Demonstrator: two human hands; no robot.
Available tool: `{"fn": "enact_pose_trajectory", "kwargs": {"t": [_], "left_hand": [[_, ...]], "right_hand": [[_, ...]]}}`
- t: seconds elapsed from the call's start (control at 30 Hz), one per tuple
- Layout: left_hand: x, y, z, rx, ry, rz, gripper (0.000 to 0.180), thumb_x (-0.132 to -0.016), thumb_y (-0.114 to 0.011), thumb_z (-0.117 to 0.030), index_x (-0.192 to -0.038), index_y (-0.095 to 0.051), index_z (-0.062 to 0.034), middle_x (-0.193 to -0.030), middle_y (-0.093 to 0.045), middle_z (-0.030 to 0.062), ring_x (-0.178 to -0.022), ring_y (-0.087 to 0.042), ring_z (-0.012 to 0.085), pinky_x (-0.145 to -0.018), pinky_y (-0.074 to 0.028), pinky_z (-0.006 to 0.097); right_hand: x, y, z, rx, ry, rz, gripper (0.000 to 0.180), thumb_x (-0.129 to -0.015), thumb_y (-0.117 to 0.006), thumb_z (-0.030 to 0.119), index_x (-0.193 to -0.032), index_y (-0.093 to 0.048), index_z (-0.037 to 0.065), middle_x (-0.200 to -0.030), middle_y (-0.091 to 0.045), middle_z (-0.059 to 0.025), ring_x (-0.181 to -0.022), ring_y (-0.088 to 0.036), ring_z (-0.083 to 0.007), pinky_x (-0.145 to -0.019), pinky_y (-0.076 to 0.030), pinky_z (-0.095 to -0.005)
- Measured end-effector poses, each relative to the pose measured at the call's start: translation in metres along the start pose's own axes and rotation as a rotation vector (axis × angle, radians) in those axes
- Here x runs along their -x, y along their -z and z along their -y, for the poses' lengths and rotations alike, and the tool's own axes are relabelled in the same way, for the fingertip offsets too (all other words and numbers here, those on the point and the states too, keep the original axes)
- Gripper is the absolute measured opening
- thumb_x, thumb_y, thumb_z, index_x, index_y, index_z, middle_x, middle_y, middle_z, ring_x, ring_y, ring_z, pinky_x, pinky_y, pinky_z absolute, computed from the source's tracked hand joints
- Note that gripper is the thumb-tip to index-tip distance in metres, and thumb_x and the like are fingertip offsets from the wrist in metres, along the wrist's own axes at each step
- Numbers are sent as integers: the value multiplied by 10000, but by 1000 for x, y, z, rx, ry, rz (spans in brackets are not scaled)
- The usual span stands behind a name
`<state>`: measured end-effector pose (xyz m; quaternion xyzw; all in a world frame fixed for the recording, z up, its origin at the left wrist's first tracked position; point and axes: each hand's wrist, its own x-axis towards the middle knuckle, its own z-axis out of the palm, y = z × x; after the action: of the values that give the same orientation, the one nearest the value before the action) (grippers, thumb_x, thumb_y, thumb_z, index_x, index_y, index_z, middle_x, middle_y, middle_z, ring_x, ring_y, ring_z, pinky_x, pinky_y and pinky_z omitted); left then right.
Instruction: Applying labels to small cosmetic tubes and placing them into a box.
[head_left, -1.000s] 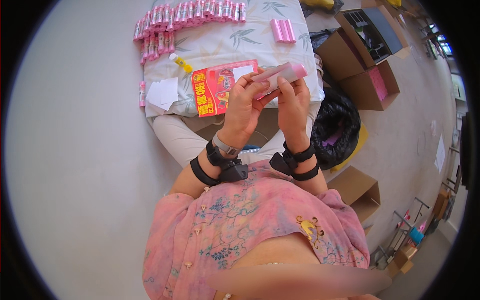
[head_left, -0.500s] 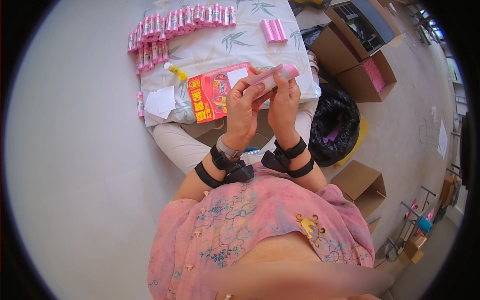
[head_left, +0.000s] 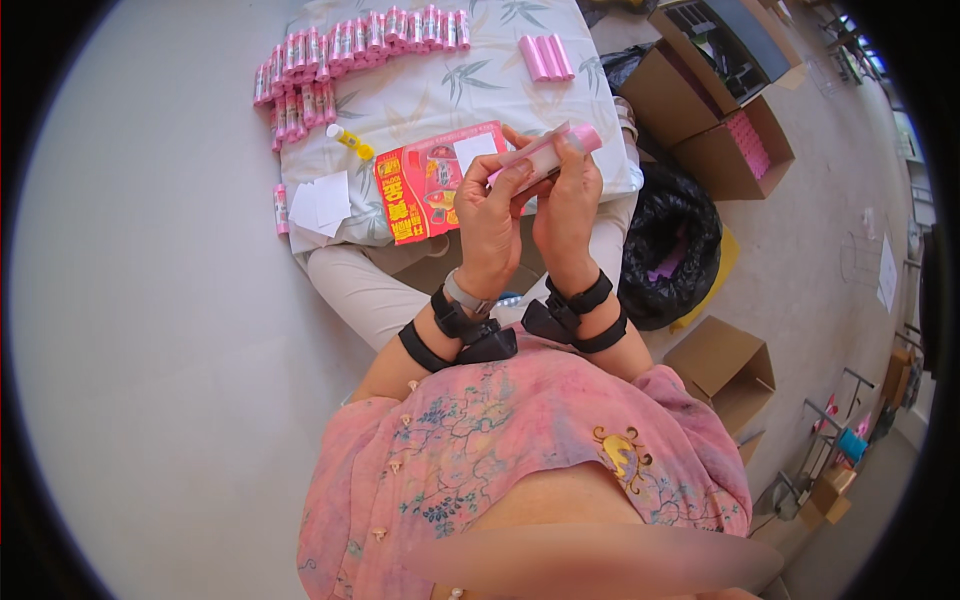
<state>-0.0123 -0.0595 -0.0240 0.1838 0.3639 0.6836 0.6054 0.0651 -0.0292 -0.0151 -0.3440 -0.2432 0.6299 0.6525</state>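
Item, centre-upper frame: one pink tube (head_left: 548,157), pale body with a pink cap end pointing upper right, held tilted above the lap.

Left hand (head_left: 487,215): grip closed on the lower end of the pink tube, thumb and fingers wrapped over it. Right hand (head_left: 567,205): grip closed on the tube's upper part, fingertips near the cap. Both wrists carry black straps; the left also wears a watch.

Beneath the hands: a red printed card (head_left: 432,182) lying on a leaf-patterned cloth (head_left: 470,90) spread over the person's lap.

Upper left of the cloth: a long row of pink tubes (head_left: 350,45), packed side by side, with a second short cluster at its left end. Upper centre: three loose pink tubes (head_left: 546,57), just beside one another. Left of the red card: a small yellow-capped glue stick (head_left: 350,141) and white paper slips (head_left: 322,203).

Right of the lap: a black bag (head_left: 672,243) on the floor, open cardboard boxes (head_left: 715,100) above it, and another cardboard box (head_left: 728,370) below it.

Risk, as judged: the tube is held only at fingertips over the cloth's edge; a slackened grip could drop it toward the black bag or the floor. A slip laid on while the tube is tilted may sit crooked. An elbow sweep could scatter the packed row.
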Motion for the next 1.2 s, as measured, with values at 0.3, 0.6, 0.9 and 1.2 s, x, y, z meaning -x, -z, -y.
{"fn": "enact_pose_trajectory", "kwargs": {"t": [0.3,0.6,0.9,1.2], "left_hand": [[2,0,0,-20,-8,11,140,-998,-633,-88,-1119,-625,-18,-1107,-700,136,-997,-711,226,-881,-616,369],[4,-1,1,35,7,-23,180,-1017,-574,-66,-1166,-631,17,-1151,-697,160,-1014,-711,241,-883,-616,368],[6,-3,-5,31,-51,-36,185,-1022,-576,-87,-1176,-632,0,-1180,-679,133,-1053,-699,234,-871,-618,347],[14,-9,-18,29,-29,-39,194,-1022,-587,-100,-1193,-615,-12,-1179,-653,108,-1058,-696,226,-871,-630,334]], "right_hand": [[1,-3,3,9,-51,-44,370,-1053,-494,266,-1021,-680,-52,-1058,-762,-193,-824,-710,-146,-714,-572,-256],[1,-6,6,-13,-90,-39,389,-1031,-510,306,-1011,-685,-41,-1102,-751,-214,-912,-722,-196,-805,-565,-284],[-10,4,15,-439,-270,158,339,-1020,-512,281,-1209,-534,1,-1045,-669,-128,-1297,-581,-349,-1113,-436,-445],[-11,20,9,-360,-127,416,471,-938,-528,89,-1385,-443,-32,-1129,-621,-145,-1281,-569,-350,-1143,-417,-480]]}}
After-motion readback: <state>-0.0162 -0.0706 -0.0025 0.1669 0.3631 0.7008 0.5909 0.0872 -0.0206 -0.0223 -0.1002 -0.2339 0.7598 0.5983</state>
